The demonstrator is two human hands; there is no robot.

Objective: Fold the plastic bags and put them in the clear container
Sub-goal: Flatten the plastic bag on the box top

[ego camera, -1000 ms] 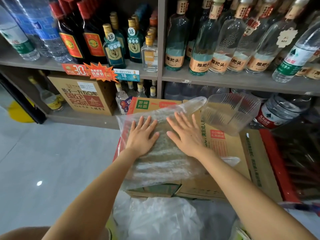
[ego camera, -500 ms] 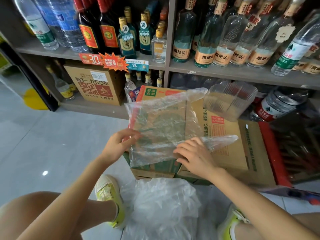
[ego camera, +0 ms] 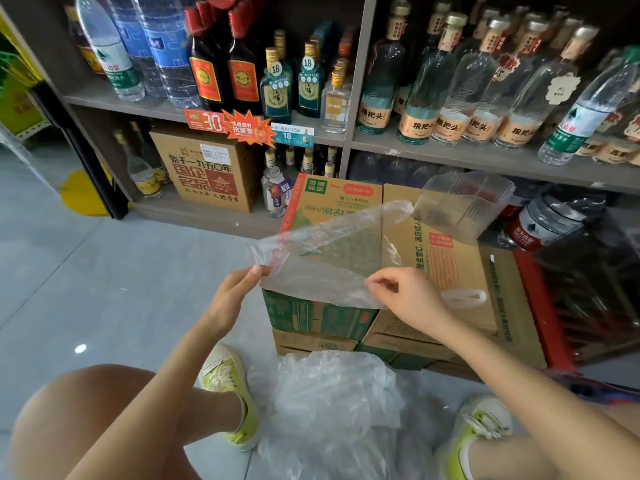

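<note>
Clear, crinkled plastic fills the middle of the view: one plastic bag (ego camera: pixel 329 258) is held spread out over the stacked cardboard boxes (ego camera: pixel 446 271), its far edge low near the box tops and its near edge raised between the two hands. The left hand (ego camera: pixel 232 296) takes the bag's left corner, its fingers (ego camera: pixel 254 273) closed in a pinch on the film. The right hand (ego camera: pixel 412 299) takes the near edge further right, its fingers (ego camera: pixel 381 282) likewise narrowed to a pinch on the plastic, with the others curled under. A whitish loop of plastic (ego camera: pixel 464 296) lies on the box top just beyond the right hand. The clear container (ego camera: pixel 464 206), ribbed along its walls, sits tilted at the far right corner of the boxes, close under the shelf (ego camera: pixel 485 161) and apart from both hands; the bag's far right corner reaches just beside it. On the grey floor (ego camera: pixel 104 271), between two yellow-green shoes (ego camera: pixel 228 393), lies a loose pile of plastic bags (ego camera: pixel 336 410), right at the foot of the boxes. Bottles (ego camera: pixel 426 98) with tan labels crowd the shelf behind, and a brown carton (ego camera: pixel 207 171) stands on the lower shelf to the left.
</note>
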